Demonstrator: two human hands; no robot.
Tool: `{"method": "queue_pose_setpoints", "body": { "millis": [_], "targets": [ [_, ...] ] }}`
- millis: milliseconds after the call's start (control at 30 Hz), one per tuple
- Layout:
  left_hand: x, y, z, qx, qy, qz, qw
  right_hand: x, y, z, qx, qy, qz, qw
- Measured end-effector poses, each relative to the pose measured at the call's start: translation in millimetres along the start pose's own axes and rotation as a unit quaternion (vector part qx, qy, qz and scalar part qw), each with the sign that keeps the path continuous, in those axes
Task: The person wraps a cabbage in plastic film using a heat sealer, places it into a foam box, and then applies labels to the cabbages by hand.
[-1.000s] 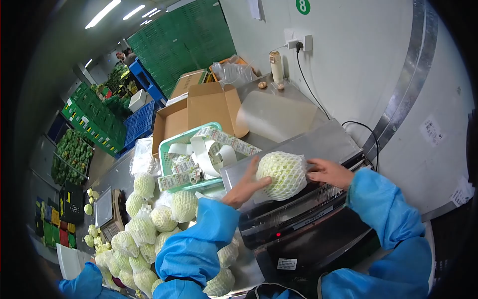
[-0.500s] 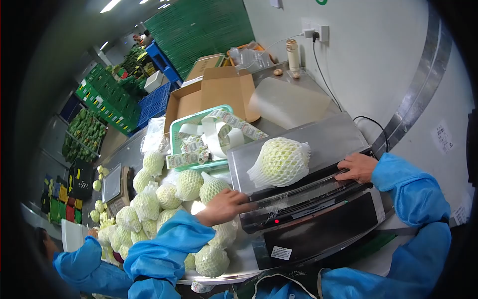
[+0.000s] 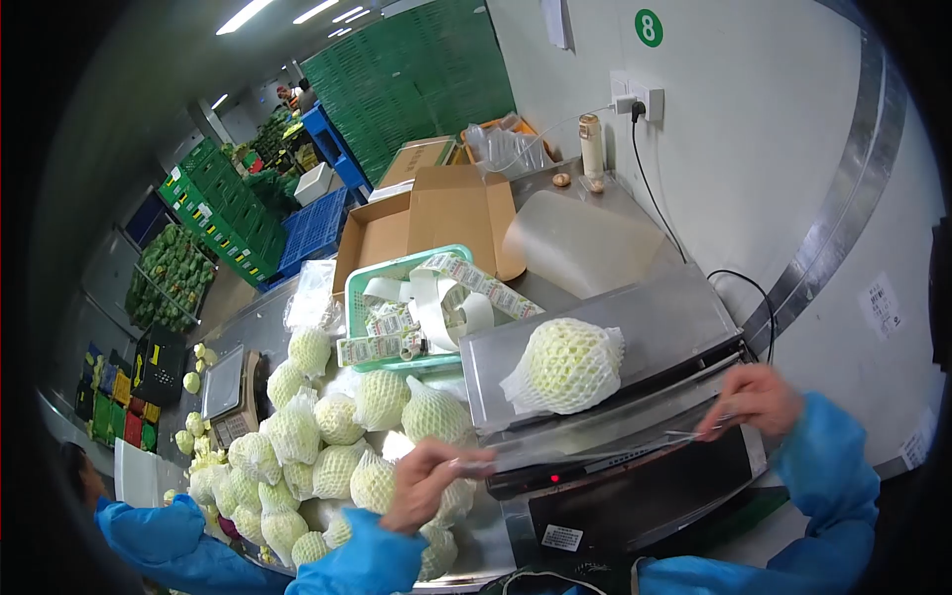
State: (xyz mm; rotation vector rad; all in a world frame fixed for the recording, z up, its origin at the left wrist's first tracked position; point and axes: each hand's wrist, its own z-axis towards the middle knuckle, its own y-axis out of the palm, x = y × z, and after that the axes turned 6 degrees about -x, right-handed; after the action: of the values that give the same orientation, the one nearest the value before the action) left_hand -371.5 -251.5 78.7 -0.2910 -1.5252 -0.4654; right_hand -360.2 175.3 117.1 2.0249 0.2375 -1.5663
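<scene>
My left hand (image 3: 424,484) pinches one end of a strip of clear plastic film (image 3: 580,453). The opposite end is between the fingers of my right hand (image 3: 756,403). Stretched between them, the film hangs above the front of a black wrapping machine (image 3: 635,506) with a lit red light. Behind it, on the machine's metal plate (image 3: 674,317), rests a round pale-green vegetable (image 3: 570,365) in a white foam net. Beside my left hand lie several more netted vegetables (image 3: 337,418).
A green basket (image 3: 354,297) holds rolls of printed labels, with an open cardboard box (image 3: 461,208) behind. A bottle (image 3: 591,147) stands near the wall sockets. At left are a scale (image 3: 224,385) and a co-worker's blue sleeve (image 3: 178,545).
Both hands have come off the machine's front bar and moved toward me, drawing the film out between them. The view has shifted slightly. The netted vegetable stays on the plate.
</scene>
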Motion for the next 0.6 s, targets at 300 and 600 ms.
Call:
{"method": "queue_pose_setpoints", "body": {
  "millis": [300,600],
  "targets": [
    [-8,-30,159,-0.114,0.206,0.547,0.803,-16,-65,143,-0.007,-0.278,-0.771,0.573],
    [-117,-26,194,-0.225,0.122,0.292,0.921,55,-80,187,-0.112,-0.185,-0.695,0.686]
  ]
}}
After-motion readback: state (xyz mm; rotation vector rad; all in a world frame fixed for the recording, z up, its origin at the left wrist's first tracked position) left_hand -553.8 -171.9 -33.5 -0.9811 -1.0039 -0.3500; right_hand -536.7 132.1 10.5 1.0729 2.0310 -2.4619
